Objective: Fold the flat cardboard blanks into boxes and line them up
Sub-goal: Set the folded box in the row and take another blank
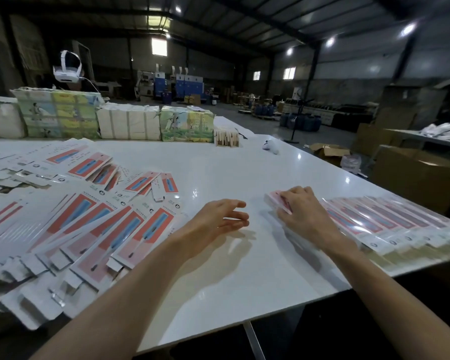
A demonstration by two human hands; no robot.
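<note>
Dim hall, ceiling-lamp glare on table (218,162), fisheye edges.

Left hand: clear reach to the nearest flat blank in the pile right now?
Probably yes. The left hand hovers open over bare table, just right of the nearest flat blank at the pile's edge, with nothing between them. The right hand is on the folded box, well clear.

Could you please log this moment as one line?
right hand: holds folded box by row; left hand: open, empty; flat blanks: heaped left
</note>
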